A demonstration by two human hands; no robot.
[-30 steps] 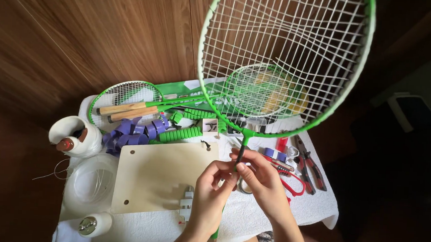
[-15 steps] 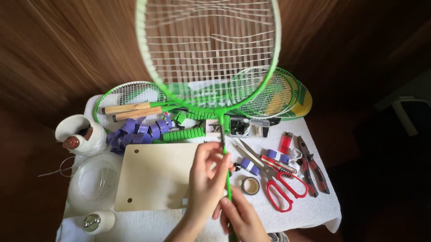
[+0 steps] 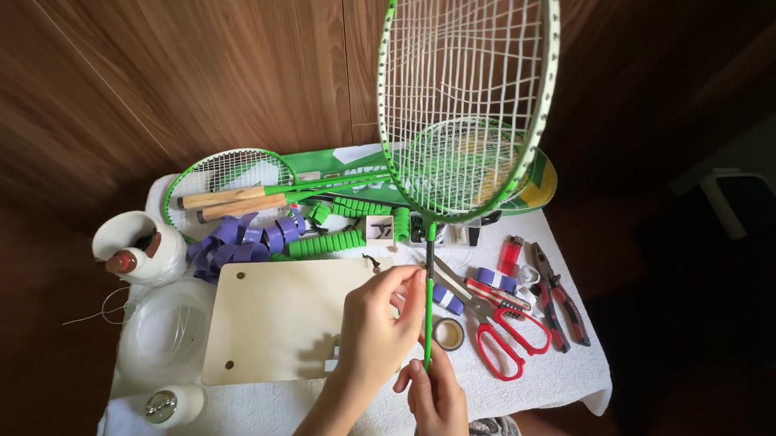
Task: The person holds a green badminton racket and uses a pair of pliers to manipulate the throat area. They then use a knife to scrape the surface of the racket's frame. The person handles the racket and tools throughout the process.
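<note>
We see the left hand [image 3: 378,328] pinching the thin green shaft of a badminton racket [image 3: 465,98] between thumb and fingertips, with the right hand [image 3: 436,404] closed around the shaft just below it. The racket stands upright above a small table [image 3: 565,378] covered in white cloth. Just beside the hands lie a pale wooden board [image 3: 277,314], a tape roll [image 3: 448,333] and red scissors [image 3: 506,335]. Purple grip strips [image 3: 241,237] and more green rackets [image 3: 231,174] lie behind.
</note>
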